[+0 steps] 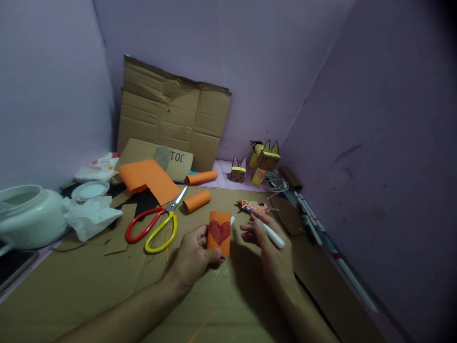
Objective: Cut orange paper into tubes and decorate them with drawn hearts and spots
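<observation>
Purple walls (250, 71) behind cardboard-covered surface (143, 290), scissors (166, 214) left of heart-marked orange piece (219, 233), piece gripped by closed left hand (196, 252), white marker (274, 235) held in loosely curled right hand (273, 247) right of piece.

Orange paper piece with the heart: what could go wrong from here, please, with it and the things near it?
The left hand grips the orange paper piece just below the red heart; if the colour is wet, which I cannot tell, the thumb might smear it. The right hand holds the white marker close by, so a slip could leave a stray mark if it is uncapped. The scissors lie near the left hand and might get knocked.
</observation>
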Action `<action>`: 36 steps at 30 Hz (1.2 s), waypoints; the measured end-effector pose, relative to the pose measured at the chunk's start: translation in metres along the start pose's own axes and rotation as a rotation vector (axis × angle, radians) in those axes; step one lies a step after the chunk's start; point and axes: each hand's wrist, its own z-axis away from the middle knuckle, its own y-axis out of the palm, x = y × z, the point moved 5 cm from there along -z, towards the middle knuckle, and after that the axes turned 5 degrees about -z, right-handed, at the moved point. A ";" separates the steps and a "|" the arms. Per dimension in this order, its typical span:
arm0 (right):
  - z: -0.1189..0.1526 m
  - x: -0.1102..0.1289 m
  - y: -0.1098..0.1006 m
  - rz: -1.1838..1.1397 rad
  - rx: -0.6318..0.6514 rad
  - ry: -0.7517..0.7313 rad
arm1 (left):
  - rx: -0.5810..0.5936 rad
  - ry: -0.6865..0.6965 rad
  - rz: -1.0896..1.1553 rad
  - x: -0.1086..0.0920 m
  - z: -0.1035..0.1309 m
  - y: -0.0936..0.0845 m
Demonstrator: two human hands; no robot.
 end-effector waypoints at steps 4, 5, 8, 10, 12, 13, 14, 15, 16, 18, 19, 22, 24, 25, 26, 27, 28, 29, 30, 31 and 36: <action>0.000 -0.006 0.005 0.045 0.092 0.003 | 0.030 0.052 -0.057 -0.003 0.001 0.003; -0.001 -0.005 0.005 0.050 0.084 -0.009 | 0.038 0.061 -0.078 -0.004 0.002 0.004; -0.002 0.001 0.000 0.021 0.024 -0.052 | 0.037 0.064 -0.139 -0.004 0.003 0.005; -0.002 0.005 -0.003 -0.026 -0.002 -0.086 | 0.030 0.068 -0.166 -0.003 0.004 0.004; 0.001 0.009 -0.005 -0.069 0.004 -0.151 | 0.028 0.075 -0.181 -0.002 0.003 0.004; 0.002 0.012 -0.007 -0.076 0.020 -0.196 | 0.029 0.078 -0.186 -0.001 0.003 0.003; 0.004 0.014 -0.007 -0.075 0.039 -0.246 | 0.033 0.081 -0.185 -0.001 0.003 0.003; 0.006 0.017 -0.008 -0.067 0.060 -0.293 | 0.039 0.083 -0.183 -0.001 0.003 0.003; 0.008 0.018 -0.009 -0.046 0.078 -0.327 | 0.044 0.085 -0.183 0.000 0.003 0.003; 0.010 0.020 -0.009 0.025 0.096 -0.351 | 0.046 0.089 -0.192 0.001 0.003 0.003; 0.011 0.021 -0.009 0.061 0.094 -0.351 | 0.042 0.091 -0.204 0.001 0.003 0.003; 0.013 0.023 -0.009 0.142 0.066 -0.363 | 0.022 0.105 -0.252 0.003 0.002 0.001; 0.016 0.026 -0.007 0.195 0.081 -0.387 | 0.011 0.120 -0.286 0.003 0.001 0.001; 0.018 0.028 -0.005 0.234 0.093 -0.395 | 0.008 0.125 -0.297 0.003 0.001 0.000; 0.020 0.029 -0.004 0.275 0.105 -0.399 | 0.004 0.128 -0.303 0.002 0.001 0.000; 0.022 0.031 -0.002 0.312 0.112 -0.398 | 0.001 0.129 -0.307 0.002 0.001 0.000; 0.023 0.032 -0.001 0.341 0.112 -0.393 | -0.002 0.129 -0.309 0.001 0.002 0.000; 0.024 0.033 -0.001 0.360 0.104 -0.387 | -0.007 0.125 -0.311 0.001 0.002 0.001; 0.024 0.033 0.000 0.370 0.100 -0.377 | -0.010 0.118 -0.314 0.000 0.002 0.001; 0.025 0.033 0.001 0.372 0.105 -0.366 | -0.011 0.112 -0.315 0.000 0.002 0.001; 0.025 0.031 0.004 0.396 0.123 -0.338 | 0.008 0.122 -0.305 0.000 0.001 0.001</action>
